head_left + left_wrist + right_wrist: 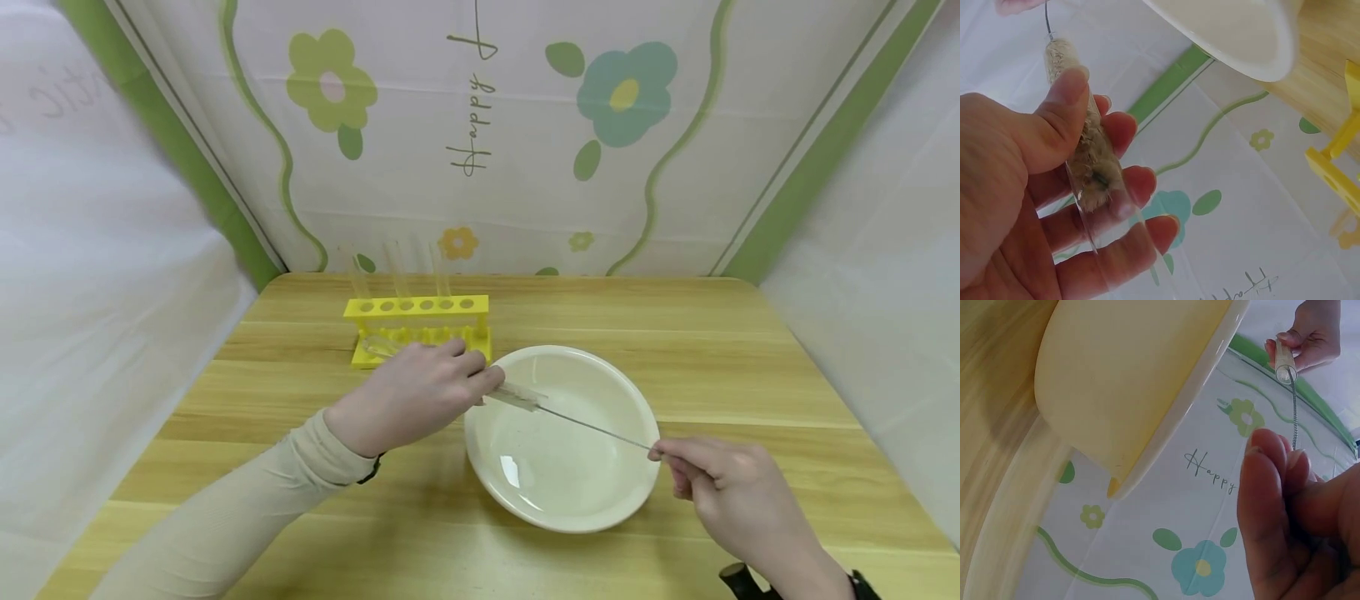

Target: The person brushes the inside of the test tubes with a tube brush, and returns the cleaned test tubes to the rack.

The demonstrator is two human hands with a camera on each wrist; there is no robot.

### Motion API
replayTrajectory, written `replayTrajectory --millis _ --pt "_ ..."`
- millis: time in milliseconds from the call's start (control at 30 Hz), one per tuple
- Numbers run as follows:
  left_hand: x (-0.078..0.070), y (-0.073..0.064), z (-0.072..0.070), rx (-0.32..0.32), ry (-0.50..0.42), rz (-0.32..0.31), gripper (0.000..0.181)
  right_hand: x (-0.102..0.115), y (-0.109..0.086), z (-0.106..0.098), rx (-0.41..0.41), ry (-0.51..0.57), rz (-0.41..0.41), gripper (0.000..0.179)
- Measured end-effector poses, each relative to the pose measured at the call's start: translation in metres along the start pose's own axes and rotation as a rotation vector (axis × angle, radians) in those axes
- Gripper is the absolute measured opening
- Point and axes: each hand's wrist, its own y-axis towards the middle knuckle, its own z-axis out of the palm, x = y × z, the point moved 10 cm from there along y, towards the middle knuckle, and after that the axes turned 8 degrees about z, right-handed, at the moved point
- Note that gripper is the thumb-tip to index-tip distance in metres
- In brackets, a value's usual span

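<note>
My left hand (423,392) grips a clear glass test tube (517,396), tilted over the near part of a white basin (647,404). Inside the tube sit the pale bristles of a test tube brush (1094,181), as the left wrist view shows. The brush's thin twisted wire (592,427) comes out of the tube's mouth and runs across the basin. At its far end my right hand (738,492) pinches it between thumb and fingers, just beyond the basin's right rim.
Behind my left hand stands a yellow test tube rack (416,307) with three clear tubes (399,271) upright in it. The wooden table (750,350) ends at a white flowered curtain (525,208). A black cylindrical piece (738,577) shows near my right wrist.
</note>
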Motion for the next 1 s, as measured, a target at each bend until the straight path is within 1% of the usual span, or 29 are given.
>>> replayTrajectory --millis 200,400,633,733,867,967,1000 --pt "0.002 -0.003 0.001 0.023 0.002 -0.006 0.016 -0.006 -0.003 0.001 0.04 0.021 0.065 0.044" --pt "0.004 -0.006 0.002 0.03 -0.01 -0.011 0.015 -0.01 -0.006 0.001 0.092 0.038 0.125 0.039" --pt "0.004 -0.008 -0.001 -0.008 -0.013 0.0 0.015 -0.02 -0.011 0.002 0.149 0.059 0.213 0.037" --pt "0.003 -0.008 -0.003 -0.028 -0.001 0.017 0.02 -0.022 -0.013 0.001 0.159 0.071 0.219 0.039" --pt "0.003 -0.009 -0.007 -0.034 0.032 0.036 0.024 -0.026 -0.016 -0.001 0.174 0.099 0.228 0.038" --pt "0.002 -0.009 -0.011 -0.049 0.075 0.052 0.021 -0.03 -0.018 0.001 0.207 0.131 0.262 0.036" --pt "0.002 -0.01 -0.013 -0.063 0.096 0.061 0.02 -0.031 -0.019 0.002 0.23 0.15 0.28 0.034"
